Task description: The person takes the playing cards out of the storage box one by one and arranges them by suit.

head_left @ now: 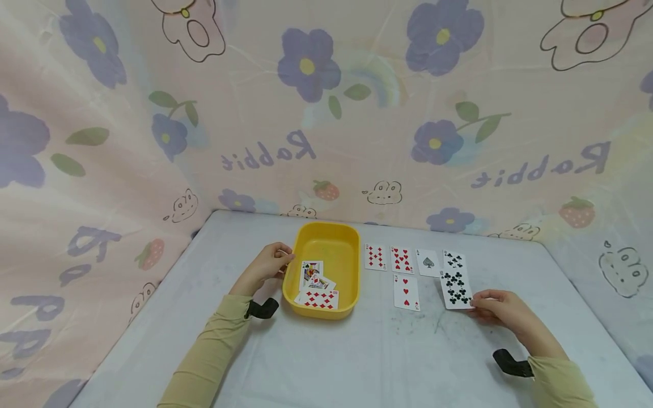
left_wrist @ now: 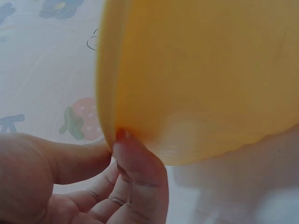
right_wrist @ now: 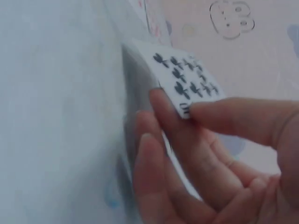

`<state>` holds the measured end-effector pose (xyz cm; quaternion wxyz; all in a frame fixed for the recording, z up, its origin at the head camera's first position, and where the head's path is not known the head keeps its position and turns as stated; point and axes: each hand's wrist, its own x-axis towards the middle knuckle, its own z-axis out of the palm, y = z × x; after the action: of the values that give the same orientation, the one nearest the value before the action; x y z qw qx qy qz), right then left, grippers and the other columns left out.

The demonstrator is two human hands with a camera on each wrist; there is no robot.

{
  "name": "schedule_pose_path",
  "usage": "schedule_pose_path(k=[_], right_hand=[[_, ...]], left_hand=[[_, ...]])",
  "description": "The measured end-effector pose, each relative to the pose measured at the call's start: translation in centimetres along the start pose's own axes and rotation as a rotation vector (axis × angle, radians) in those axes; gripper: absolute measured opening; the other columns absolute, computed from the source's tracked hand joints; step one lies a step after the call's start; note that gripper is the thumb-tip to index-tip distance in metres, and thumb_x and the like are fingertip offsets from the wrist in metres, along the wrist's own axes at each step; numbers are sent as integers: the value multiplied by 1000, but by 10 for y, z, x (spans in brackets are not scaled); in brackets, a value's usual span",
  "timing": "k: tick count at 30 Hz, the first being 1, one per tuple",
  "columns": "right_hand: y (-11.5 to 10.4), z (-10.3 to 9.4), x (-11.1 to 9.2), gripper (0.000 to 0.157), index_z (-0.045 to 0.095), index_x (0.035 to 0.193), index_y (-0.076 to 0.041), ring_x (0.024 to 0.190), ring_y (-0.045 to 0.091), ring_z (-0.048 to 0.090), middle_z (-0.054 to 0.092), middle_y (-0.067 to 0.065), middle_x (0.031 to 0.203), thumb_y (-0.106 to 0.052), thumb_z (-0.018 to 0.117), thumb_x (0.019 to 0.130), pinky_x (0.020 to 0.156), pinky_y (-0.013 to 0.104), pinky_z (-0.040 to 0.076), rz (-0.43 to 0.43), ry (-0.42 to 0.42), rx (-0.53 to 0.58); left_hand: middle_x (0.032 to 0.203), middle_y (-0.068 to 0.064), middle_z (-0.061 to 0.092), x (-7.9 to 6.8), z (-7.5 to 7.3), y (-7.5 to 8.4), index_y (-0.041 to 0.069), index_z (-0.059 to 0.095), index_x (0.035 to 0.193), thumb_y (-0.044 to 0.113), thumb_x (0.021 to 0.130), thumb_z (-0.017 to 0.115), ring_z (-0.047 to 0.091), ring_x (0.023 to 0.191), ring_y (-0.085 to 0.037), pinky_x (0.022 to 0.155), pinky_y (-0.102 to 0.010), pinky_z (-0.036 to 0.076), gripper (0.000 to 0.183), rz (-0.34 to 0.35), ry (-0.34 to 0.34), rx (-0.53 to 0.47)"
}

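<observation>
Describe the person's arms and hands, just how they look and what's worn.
The left sleeve and right sleeve are plain yellowish beige, reaching about to the wrist. A black angled piece juts from the left one's end, a similar black piece from the right's. The left hand and right hand show no gloves or rings.

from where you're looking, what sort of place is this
Probably a makeshift, curtained-off tabletop setup: printed cloth hangs behind and along both sides of a pale table, which bears playing cards and a yellow tray.
</observation>
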<state>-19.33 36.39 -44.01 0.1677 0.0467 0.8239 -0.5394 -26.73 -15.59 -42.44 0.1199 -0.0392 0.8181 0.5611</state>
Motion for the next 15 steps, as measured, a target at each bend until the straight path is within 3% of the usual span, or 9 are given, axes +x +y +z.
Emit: schedule_pose_path(k=[9,15], right_hand=[[14,-9,-4,30,59,109,10,77,16,69,72,8,88,-18,56,96,61,30,51,123,59,-24],[15,-8,-8,30,59,108,9,72,16,67,71,5,84,-18,54,97,54,26,46,131,38,-58]], left_hand=[[88,-11,59,-1,1,1,2,53,111,16,97,57,57,70,-20,58,-27,52,20,-3,6,11],[88,-11,58,0,0,1,2,53,111,16,97,57,57,69,-20,57,-27,52,20,-4,6,13]])
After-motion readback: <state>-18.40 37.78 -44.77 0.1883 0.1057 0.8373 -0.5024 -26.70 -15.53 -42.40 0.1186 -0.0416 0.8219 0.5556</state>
